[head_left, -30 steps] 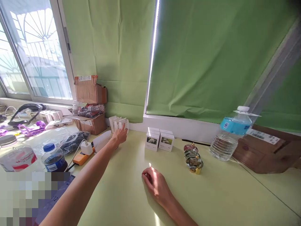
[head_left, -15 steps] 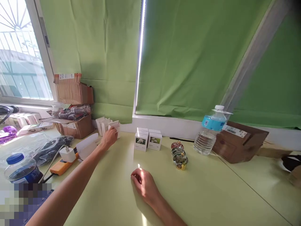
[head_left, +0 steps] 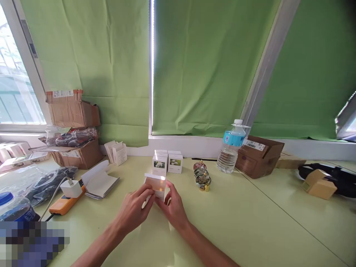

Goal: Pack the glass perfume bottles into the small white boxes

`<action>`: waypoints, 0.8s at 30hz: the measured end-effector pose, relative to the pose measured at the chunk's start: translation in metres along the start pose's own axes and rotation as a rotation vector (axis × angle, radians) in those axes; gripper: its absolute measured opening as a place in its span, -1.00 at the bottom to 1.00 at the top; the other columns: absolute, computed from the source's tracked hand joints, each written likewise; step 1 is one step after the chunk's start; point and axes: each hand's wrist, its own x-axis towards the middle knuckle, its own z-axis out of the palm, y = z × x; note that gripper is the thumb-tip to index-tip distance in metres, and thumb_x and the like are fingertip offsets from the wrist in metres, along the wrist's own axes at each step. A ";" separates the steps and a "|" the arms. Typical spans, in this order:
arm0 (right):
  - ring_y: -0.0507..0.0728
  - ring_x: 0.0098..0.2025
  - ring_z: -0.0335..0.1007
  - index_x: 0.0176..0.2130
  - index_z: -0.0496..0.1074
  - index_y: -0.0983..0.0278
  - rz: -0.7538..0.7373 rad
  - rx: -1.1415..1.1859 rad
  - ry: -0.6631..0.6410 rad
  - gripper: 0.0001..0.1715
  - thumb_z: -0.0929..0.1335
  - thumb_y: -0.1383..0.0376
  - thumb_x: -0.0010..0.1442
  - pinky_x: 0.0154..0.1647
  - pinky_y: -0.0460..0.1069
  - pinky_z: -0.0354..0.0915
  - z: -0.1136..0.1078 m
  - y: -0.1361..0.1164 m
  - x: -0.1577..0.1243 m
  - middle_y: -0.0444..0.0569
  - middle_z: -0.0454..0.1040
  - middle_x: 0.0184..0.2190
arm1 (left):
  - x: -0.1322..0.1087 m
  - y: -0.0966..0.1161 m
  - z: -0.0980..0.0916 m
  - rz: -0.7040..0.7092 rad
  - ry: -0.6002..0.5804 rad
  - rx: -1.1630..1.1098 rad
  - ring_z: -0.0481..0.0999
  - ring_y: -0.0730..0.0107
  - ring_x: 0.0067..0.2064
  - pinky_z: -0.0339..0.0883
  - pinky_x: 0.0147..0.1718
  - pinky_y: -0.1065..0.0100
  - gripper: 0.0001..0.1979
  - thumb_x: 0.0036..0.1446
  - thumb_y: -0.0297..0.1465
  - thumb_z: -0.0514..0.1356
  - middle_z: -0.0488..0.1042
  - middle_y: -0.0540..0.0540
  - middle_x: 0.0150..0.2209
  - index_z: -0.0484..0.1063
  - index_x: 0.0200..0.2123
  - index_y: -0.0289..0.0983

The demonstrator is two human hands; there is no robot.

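Both hands meet over the pale green table [head_left: 250, 230] and hold a small white open box [head_left: 155, 185] between them. My left hand [head_left: 133, 211] pinches its left lower side, my right hand [head_left: 174, 207] grips its right side. Just behind stand closed white boxes with flower pictures [head_left: 167, 163]. More empty white boxes [head_left: 116, 152] stand at the back left by the wall. A cluster of shiny glass ornaments [head_left: 202, 176] lies to the right of the picture boxes.
A water bottle [head_left: 230, 148] and brown cartons [head_left: 258, 159] stand at the back right. At the left are stacked cardboard boxes [head_left: 72, 129], flat white card blanks [head_left: 100, 181], a charger on an orange power strip [head_left: 66, 194], and a blue-capped jar [head_left: 13, 207]. Green blinds hang behind.
My left hand drew back from the empty boxes at the back left, bringing one white box to the middle. My right hand lifted off the table and took hold of it. The view swung right.
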 end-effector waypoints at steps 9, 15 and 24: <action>0.06 -0.42 0.32 -0.09 0.42 0.23 0.162 -0.003 -0.214 -0.61 0.42 0.12 0.12 -0.41 -0.06 0.28 -0.031 -0.006 0.007 -0.12 0.48 -0.36 | -0.012 -0.020 -0.019 -0.009 0.260 -0.069 0.46 0.52 -0.36 0.41 -0.34 0.40 -0.79 0.30 -0.39 0.08 0.36 -0.14 0.11 0.31 0.00 -0.15; 0.12 -0.34 0.36 -0.01 0.42 0.21 0.238 -0.020 -0.419 -0.43 0.46 0.02 0.06 -0.37 -0.03 0.29 -0.051 0.000 0.013 -0.05 0.53 -0.26 | -0.010 -0.080 -0.045 -0.267 0.311 0.534 0.23 -0.11 0.24 0.22 0.13 -0.03 -0.77 0.23 -0.32 0.12 0.35 -0.31 0.14 0.45 -0.11 -0.29; 0.05 -0.44 0.28 0.20 0.23 0.18 0.165 -0.013 -0.272 -0.24 0.31 -0.17 0.17 -0.49 -0.06 0.30 -0.066 -0.008 0.020 0.02 0.43 -0.17 | -0.030 -0.130 -0.061 -0.429 0.174 0.905 0.19 -0.23 0.25 -0.17 0.27 -0.20 -0.71 0.19 -0.34 0.09 0.53 -0.37 -0.12 0.53 -0.24 -0.42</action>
